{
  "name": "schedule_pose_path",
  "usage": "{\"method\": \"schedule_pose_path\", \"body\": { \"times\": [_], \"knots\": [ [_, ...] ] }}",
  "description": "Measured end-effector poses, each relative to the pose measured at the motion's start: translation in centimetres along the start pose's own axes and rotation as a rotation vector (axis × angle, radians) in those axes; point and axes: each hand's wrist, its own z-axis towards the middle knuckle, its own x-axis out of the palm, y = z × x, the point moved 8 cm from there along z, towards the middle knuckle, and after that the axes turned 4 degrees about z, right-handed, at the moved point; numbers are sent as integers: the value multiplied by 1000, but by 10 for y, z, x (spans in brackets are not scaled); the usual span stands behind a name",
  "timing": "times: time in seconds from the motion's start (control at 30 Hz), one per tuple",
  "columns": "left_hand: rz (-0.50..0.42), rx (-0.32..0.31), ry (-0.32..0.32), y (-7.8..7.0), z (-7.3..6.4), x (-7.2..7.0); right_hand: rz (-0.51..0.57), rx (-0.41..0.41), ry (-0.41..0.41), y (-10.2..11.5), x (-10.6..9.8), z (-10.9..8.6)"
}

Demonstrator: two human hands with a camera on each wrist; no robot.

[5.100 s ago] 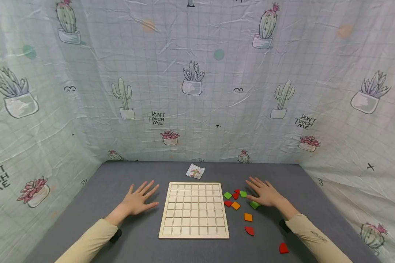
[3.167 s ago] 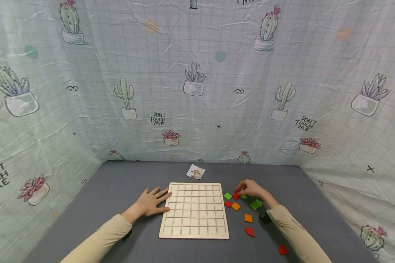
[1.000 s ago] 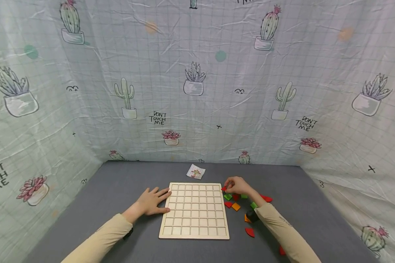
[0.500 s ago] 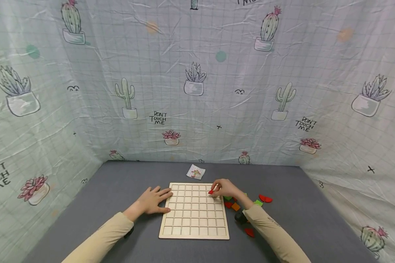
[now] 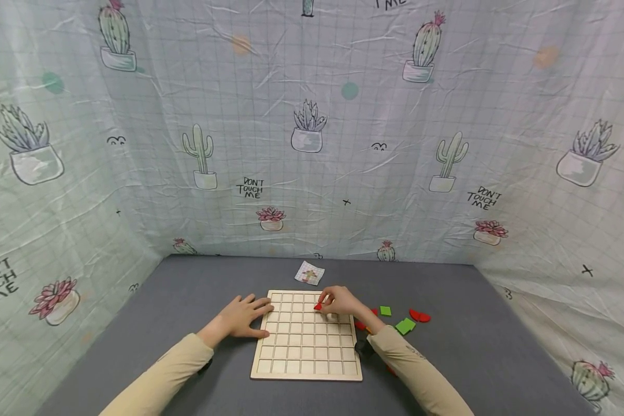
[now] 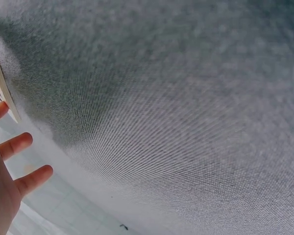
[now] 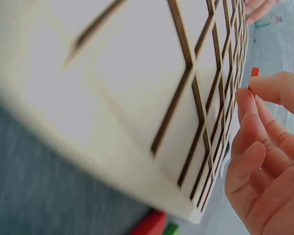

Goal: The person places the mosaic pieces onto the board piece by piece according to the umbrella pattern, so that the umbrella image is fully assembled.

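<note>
A light wooden board [image 5: 293,351] with a grid of square recesses lies on the grey table. My right hand [image 5: 341,300] is over the board's upper right part, pinching a small red tile [image 5: 318,307] between thumb and fingertips. In the right wrist view the tile [image 7: 255,72] shows as a thin red edge at the fingertips, and its full shape is hidden. The left hand [image 5: 237,318] lies with fingers spread, fingertips and thumb on the board's left edge. Part of that left hand [image 6: 5,181] shows in the left wrist view, fingers apart and holding nothing.
Right of the board lie green square tiles [image 5: 405,326], another green tile [image 5: 385,311] and curved red tiles [image 5: 419,315]. More red and orange pieces are partly hidden under the right forearm. A small printed card [image 5: 309,273] lies behind the board. A patterned curtain [image 5: 312,190] surrounds the table.
The left hand has slid right onto the board's edge. My right hand has picked the red tile from the loose pieces and carried it left over the board.
</note>
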Motion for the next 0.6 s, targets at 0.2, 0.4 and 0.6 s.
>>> {"method": "schedule_pose_path", "body": {
  "times": [0.2, 0.4, 0.6],
  "knots": [
    [40, 13, -20, -3, -1, -2, 36, 23, -9, 5, 8, 6],
    [52, 6, -9, -3, 0, 1, 56, 31, -9, 7, 13, 13],
    [70, 1, 8, -2, 0, 6, 60, 75, 9, 6, 18, 18]
  ]
}}
